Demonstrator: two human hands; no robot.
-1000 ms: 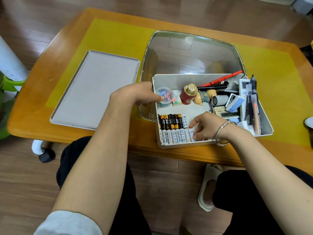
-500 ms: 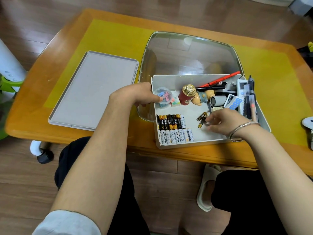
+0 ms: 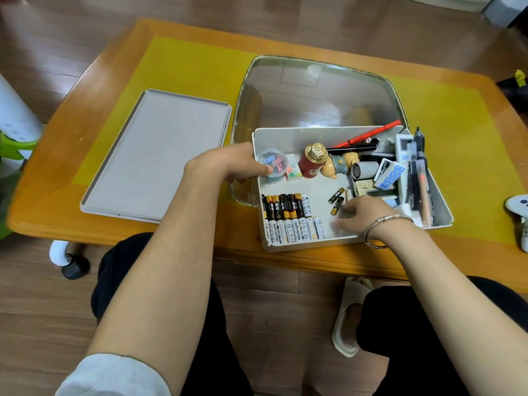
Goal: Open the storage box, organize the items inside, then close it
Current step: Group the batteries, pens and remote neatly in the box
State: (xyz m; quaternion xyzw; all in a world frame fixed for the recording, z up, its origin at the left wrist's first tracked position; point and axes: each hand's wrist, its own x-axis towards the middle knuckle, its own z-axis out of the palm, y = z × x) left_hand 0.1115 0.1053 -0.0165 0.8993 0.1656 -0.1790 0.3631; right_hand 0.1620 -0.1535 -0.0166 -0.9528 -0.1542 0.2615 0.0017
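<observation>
The white storage box (image 3: 314, 242) stands open at the table's front edge. Its grey lid (image 3: 160, 155) lies flat to the left. My left hand (image 3: 228, 164) grips the box's left wall, fingers curled over the rim beside a clear cup of clips (image 3: 273, 164). My right hand (image 3: 365, 215) lies inside the box on its floor, fingertips touching two loose small batteries (image 3: 336, 194). Rows of batteries (image 3: 288, 215) are lined up in the front left corner. A red jar with a gold cap (image 3: 313, 161), a figurine (image 3: 338, 164), pens (image 3: 420, 172) and small boxes crowd the back and right.
Under the box's back half lies a clear rounded tray (image 3: 314, 92) on the yellow table mat (image 3: 185, 70). A white object (image 3: 518, 207) sits at the table's right edge. A slipper (image 3: 348, 318) is on the floor between my knees.
My right hand left the lined-up batteries, went right to the clutter, and brought two small batteries out onto the box floor. The left hand has kept its grip on the wall.
</observation>
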